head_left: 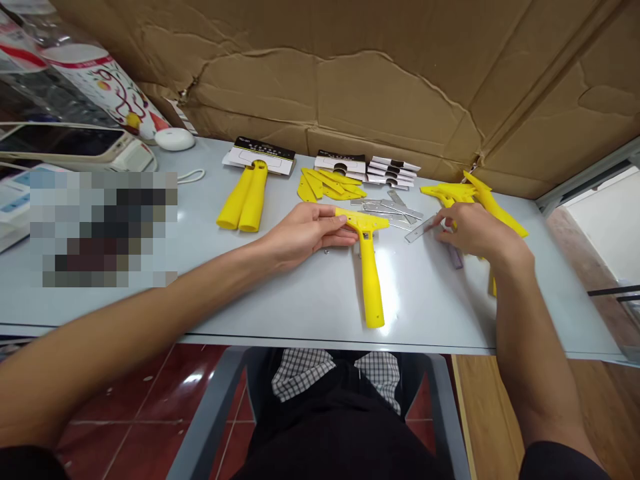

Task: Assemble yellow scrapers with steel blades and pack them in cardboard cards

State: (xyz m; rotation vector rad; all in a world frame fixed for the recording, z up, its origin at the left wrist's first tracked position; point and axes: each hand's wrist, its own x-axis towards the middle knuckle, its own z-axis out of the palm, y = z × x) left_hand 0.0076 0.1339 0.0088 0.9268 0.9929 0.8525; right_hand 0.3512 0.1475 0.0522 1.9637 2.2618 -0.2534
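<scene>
While my left hand [307, 232] clamps the head of one yellow handle [371, 280], mid-table, shaft toward the near edge, my right hand [473, 228] stands well apart, fingers at the right end of a metal strip [420, 231]; whether gripped, I cannot tell. Also on the table [285, 300]: loose strips [401, 207], just far of the handle; yellow plates [311, 190] and cards [340, 160], farther; paired handles [254, 200], far left; a handle pile [503, 210], far right.

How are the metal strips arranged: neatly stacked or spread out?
Spread out: the metal strips lie at differing angles on the table, some overlapping.
</scene>
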